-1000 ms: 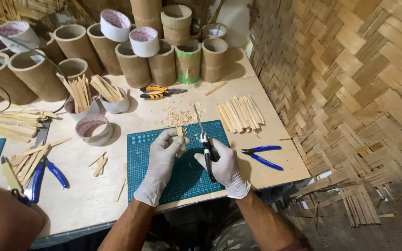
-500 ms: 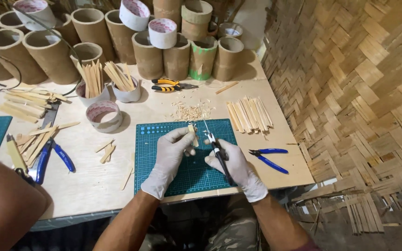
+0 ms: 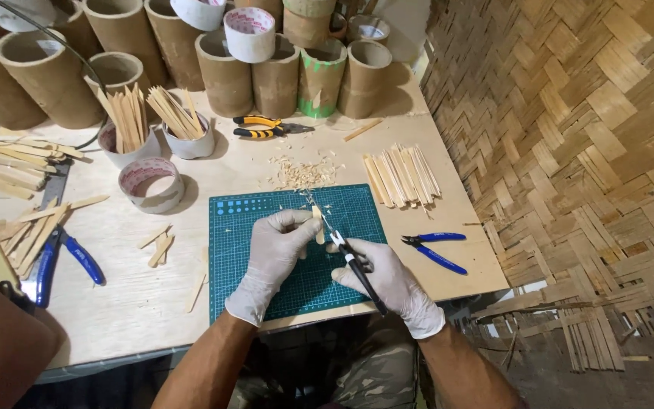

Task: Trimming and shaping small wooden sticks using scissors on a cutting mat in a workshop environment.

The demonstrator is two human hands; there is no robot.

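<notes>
Gloved left hand (image 3: 278, 250) pinches a small wood piece (image 3: 317, 224) over the green cutting mat (image 3: 232, 250); at its 3 o'clock, gloved right hand (image 3: 387, 284) grips a craft knife (image 3: 351, 259), blade touching the piece.

Head camera, looking steeply down, close over table (image 3: 153, 303)

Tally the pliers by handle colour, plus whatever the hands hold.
Blue-handled pliers: 2
Yellow-and-black pliers: 1
Knife, in right hand: 1
Wood sliver, in left hand: 1
Total: 5
</notes>
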